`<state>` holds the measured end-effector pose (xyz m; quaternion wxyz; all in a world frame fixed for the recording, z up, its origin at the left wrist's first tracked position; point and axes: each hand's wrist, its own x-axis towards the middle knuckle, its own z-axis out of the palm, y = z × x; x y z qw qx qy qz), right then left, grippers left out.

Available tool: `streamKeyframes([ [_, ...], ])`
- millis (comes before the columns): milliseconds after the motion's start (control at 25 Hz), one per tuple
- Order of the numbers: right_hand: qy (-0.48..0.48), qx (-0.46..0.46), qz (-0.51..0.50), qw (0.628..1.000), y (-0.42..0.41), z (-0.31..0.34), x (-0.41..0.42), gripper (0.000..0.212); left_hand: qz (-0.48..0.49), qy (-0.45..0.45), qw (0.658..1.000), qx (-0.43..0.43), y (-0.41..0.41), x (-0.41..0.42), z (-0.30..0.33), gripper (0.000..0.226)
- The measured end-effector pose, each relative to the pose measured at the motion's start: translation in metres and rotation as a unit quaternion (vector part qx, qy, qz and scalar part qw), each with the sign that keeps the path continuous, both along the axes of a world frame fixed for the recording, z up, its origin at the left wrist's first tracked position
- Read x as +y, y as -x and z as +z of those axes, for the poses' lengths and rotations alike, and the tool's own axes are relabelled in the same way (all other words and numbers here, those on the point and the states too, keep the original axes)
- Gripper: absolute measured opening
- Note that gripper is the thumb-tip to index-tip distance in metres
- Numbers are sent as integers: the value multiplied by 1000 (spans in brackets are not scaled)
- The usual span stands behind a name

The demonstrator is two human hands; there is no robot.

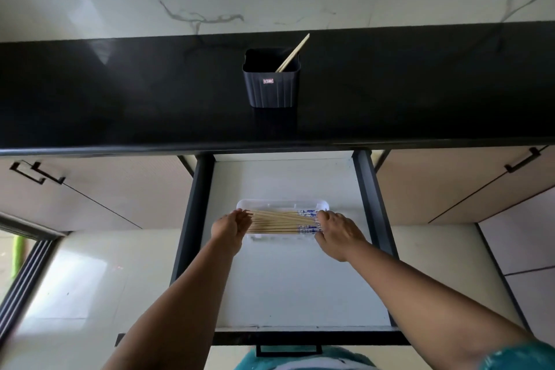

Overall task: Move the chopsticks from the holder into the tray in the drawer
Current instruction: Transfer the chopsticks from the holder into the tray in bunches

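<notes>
I see both forearms extended forward and converging, the left hand (229,227) edge-on with fingers straight and together, the right hand (339,233) palm-down with fingers curled at the knuckles.

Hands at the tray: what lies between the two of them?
In the head view, the bundle of wooden chopsticks spans the white plastic tray from the left hand to the right hand.

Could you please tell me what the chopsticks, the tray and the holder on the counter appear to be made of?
Chopsticks: pale tan with a matte look, likely bamboo or wood, with blue-and-white printed ends.
Tray: white, faintly translucent with rounded corners, probably plastic.
Holder: dark, matte, with moulded vertical ribs and a small sticker, apparently plastic.
</notes>
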<state>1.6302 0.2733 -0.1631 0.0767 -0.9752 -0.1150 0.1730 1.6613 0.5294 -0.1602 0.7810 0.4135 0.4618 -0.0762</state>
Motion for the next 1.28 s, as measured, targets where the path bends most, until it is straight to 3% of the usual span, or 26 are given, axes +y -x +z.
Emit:
streamKeyframes([
  [120,17,22,-13,1000,-16,-10,4,37,-75,-203,975,39,1,10,-8,21],
  [200,18,32,-12,999,-30,-16,13,33,-223,-377,896,74,1,19,-17,36],
  [280,29,36,-2,999,-46,-24,24,29,-367,-431,822,56,-1,24,-28,56],
  [320,35,38,6,999,-52,-28,29,28,-396,-425,813,47,-5,25,-33,62],
  [440,63,46,32,996,-61,-40,36,28,-381,-398,832,59,-25,22,-46,58],
  [600,104,27,34,994,-62,-49,35,37,-418,-421,803,61,-36,17,-55,31],
  [840,95,30,17,995,-63,-54,40,49,-423,-438,792,51,-34,21,-64,23],
  [1040,125,19,-22,992,-61,-54,50,44,-430,-461,775,38,-31,21,-69,24],
  [1160,92,2,-20,996,-61,-50,51,45,-426,-464,776,34,-29,20,-69,26],
  [1280,-14,-27,23,999,-52,-50,48,26,-423,-465,777,28,-30,21,-69,33],
])
